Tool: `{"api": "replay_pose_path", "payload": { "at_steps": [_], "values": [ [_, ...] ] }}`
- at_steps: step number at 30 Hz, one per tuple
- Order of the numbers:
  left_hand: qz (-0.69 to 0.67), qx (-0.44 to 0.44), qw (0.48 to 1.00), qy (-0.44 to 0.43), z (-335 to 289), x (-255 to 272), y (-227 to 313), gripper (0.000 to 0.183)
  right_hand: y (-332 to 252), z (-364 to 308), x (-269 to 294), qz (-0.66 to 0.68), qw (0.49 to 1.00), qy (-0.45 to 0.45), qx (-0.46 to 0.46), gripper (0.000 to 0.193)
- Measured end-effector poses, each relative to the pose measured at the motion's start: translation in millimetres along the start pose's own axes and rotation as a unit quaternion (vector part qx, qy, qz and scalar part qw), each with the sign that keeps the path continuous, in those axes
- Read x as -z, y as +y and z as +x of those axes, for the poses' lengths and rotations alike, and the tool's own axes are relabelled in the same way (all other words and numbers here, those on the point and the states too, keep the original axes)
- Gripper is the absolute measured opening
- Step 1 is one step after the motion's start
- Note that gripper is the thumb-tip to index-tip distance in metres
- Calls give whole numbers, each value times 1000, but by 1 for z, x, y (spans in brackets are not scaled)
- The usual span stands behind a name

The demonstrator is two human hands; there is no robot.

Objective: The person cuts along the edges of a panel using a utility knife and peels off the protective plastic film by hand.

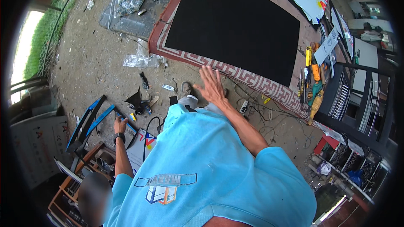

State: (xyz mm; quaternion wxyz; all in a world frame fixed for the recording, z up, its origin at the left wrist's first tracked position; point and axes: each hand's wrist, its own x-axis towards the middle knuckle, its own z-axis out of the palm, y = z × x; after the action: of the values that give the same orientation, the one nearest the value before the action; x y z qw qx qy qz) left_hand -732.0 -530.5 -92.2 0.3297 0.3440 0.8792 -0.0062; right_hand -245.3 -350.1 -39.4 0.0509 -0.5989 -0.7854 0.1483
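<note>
My right hand point(212, 85) is spread wide and empty, hovering over the dirt floor point(92, 54) beside the patterned rug point(252, 82) with its black mat point(235, 25). My left hand point(120, 125) rests on the blue metal frame point(94, 120); I cannot tell whether it grips.

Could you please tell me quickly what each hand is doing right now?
Left hand: on the blue frame; grip cannot be told.
Right hand: open, fingers spread, holding nothing.
</note>
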Motion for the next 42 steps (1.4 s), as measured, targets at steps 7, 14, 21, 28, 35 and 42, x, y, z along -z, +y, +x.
{"api": "replay_pose_path", "payload": {
  "at_steps": [7,14,21,28,35,42],
  "values": [
    [-54,-104,993,-5,39,8,32,61,108,56,30,31,954,163,-251,70],
    [-98,-241,963,68,27,-1,201,57,-22,6,-11,319,909,-216,161,58],
    [-9,-534,833,147,-15,-79,406,58,76,52,74,128,961,239,-49,49],
    [118,-496,834,211,-10,-136,570,55,287,34,73,-80,908,180,-370,64],
    [149,-458,852,205,-19,-136,568,53,388,206,129,-42,899,251,-357,62],
    [153,-451,860,186,-30,-137,593,52,299,294,109,169,955,242,35,53]
  ]
}}
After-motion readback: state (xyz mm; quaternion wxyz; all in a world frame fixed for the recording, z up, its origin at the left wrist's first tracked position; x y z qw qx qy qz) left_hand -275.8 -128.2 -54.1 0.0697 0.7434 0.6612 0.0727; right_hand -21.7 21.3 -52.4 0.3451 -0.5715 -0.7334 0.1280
